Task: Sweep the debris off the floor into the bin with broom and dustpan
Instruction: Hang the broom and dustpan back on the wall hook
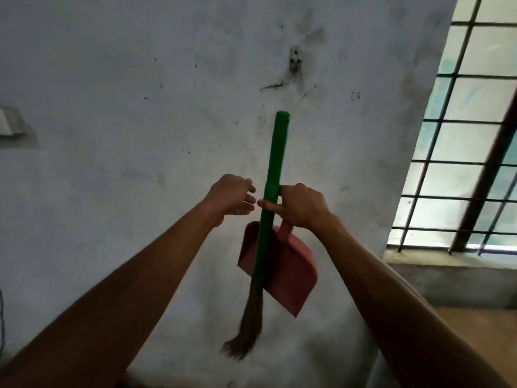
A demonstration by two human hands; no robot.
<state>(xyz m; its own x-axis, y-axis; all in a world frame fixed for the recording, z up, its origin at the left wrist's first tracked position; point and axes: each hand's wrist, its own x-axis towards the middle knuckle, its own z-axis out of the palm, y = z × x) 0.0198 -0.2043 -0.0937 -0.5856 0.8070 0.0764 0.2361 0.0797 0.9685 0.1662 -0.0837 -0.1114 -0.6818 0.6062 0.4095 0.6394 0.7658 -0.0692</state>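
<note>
A broom with a green ribbed plastic handle and a brown grass brush hangs upright in front of the wall, brush end down. Behind it hangs a red dustpan, pan downward. My right hand is closed around the broom handle, and the dustpan's handle runs up into the same hand. My left hand hovers just left of the broom handle with fingers apart and curled, holding nothing. No floor, debris or bin shows.
A stained white wall fills the view, with a small hook or fixture above the broom. A switch plate sits at the far left. A barred window above a concrete ledge is on the right.
</note>
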